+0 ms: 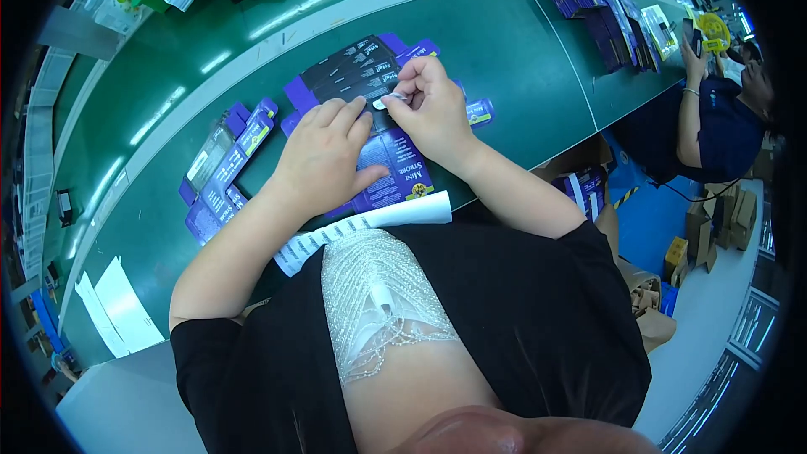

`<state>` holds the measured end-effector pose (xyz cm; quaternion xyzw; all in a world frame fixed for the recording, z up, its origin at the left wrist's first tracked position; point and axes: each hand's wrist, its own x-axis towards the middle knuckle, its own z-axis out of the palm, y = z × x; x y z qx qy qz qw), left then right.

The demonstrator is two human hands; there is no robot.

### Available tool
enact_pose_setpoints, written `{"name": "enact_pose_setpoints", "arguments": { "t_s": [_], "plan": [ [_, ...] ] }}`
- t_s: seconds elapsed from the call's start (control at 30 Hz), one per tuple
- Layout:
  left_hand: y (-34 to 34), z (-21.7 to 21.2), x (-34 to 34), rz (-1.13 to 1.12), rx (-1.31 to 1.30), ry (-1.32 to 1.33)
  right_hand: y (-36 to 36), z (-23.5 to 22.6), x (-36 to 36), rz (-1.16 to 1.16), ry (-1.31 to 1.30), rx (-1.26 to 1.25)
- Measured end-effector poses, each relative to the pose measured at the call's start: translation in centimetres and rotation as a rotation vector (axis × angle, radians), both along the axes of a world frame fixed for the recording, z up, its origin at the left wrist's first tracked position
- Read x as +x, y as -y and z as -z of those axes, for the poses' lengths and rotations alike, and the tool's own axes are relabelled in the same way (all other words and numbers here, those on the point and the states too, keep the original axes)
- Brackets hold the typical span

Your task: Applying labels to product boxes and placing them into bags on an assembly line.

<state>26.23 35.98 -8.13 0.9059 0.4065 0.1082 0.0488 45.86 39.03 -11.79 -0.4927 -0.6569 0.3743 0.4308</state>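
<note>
A flat purple-and-black printed cardboard carton (382, 155) is pinned near the green counter's (504, 50) front edge by the left hand (324, 155) – fingers spread flat. The right hand's (429, 109) grip is pinched together on a small white sticker (392, 101) just above the carton's far end, long axis running away from the body.

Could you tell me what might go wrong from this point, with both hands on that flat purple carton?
1. The right hand pinches a small white piece at its fingertips; it could slip or go on crooked.
2. The left hand only presses the flat purple carton down, so it might shift on the smooth green table.
3. The white paper strip overhangs the table edge and could fall.
</note>
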Motion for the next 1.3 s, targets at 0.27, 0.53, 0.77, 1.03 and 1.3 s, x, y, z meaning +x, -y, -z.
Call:
{"name": "enact_pose_setpoints", "arguments": {
  "t_s": [0.27, 0.53, 0.77, 1.03, 1.3],
  "plan": [
    [-0.5, 0.4, 0.1, 0.002, -0.005, 0.014, -0.1, 0.4, -0.2, 0.019, 0.083, 0.084],
    [-0.5, 0.1, 0.3, 0.004, -0.011, 0.025, 0.1, 0.5, -0.2, 0.017, 0.122, 0.097],
    [-0.8, -0.7, 0.8, 0.007, -0.058, -0.065, -0.1, 0.2, 0.6, -0.022, 0.22, 0.193],
    [-1.3, -0.6, 1.0, 0.051, -0.039, -0.056, -1.3, 0.1, 2.5, 0.008, 0.113, 0.062],
    [-2.5, -1.0, 1.4, 0.093, -0.049, -0.077, -2.2, -0.2, 2.9, -0.04, 0.139, -0.077]
  ]
}}
